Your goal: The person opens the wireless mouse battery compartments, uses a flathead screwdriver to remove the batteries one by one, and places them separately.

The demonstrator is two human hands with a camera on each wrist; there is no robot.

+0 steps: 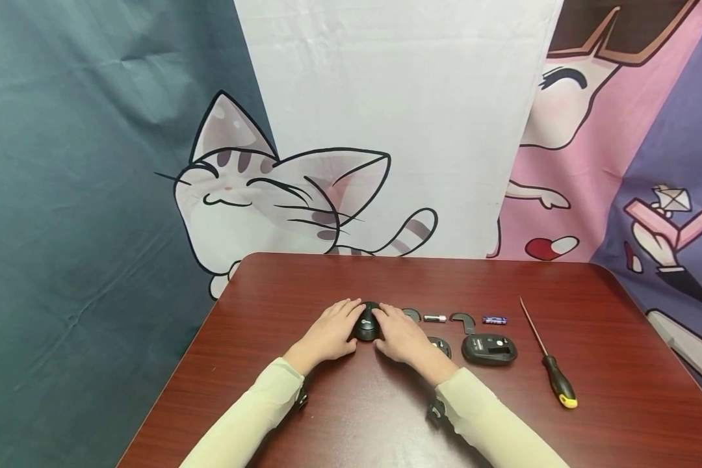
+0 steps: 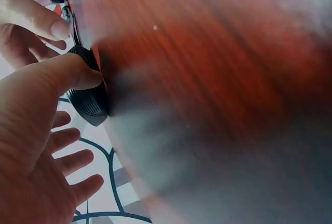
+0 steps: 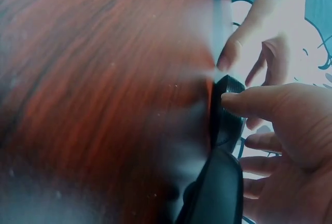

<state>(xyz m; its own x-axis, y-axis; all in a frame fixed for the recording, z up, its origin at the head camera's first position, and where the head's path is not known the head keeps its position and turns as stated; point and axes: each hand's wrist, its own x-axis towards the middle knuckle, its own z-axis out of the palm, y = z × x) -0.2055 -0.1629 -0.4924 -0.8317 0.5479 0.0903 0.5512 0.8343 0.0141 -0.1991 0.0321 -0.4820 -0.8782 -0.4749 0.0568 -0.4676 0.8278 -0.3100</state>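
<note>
A black computer mouse (image 1: 367, 323) lies on the table between the two hands. My left hand (image 1: 329, 330) is at its left side, with fingertips close to its far end and the thumb by its near end. My right hand (image 1: 402, 335) mirrors this at the right side. In the left wrist view the left thumb overlaps the ribbed side of the mouse (image 2: 89, 105), while the other fingers spread loosely. In the right wrist view the right thumb crosses in front of the mouse (image 3: 228, 125); contact is hard to judge.
Right of the hands lie an upturned mouse (image 1: 489, 349), a partly hidden dark mouse (image 1: 441, 344), curved black covers (image 1: 411, 314), a silver battery (image 1: 435, 318) and a purple battery (image 1: 494, 320). A screwdriver (image 1: 556, 377) lies farther right on the brown table (image 1: 620, 364).
</note>
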